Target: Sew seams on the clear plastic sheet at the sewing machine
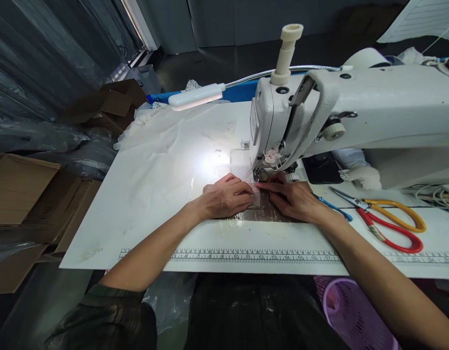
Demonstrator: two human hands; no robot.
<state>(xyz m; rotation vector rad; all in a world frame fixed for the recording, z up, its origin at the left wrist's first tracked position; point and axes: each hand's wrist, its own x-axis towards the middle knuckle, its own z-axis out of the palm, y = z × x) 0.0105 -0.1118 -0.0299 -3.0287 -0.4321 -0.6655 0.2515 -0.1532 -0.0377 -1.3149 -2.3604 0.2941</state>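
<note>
A small piece of sheer whitish fabric (257,198) lies in front of the needle area of a white sewing machine (271,116). From the left, my left hand (229,197) is closed on its edge, fingers bent and pressed together. On the other side my right hand (292,197) grips the fabric, its index finger reaching toward the presser foot (261,175). The thumbs are largely hidden. Under both hands is a brown, shiny plate (275,215). A blue-handled tool (335,209) sits beside my right hand.
Red-and-yellow-handled scissors (388,218) rest at right. A printed ruler (239,255) runs along the front edge of the white table (136,194). A lamp (197,96) reaches over the back. Below are a purple basket (355,311) and, at left, cardboard boxes (23,189).
</note>
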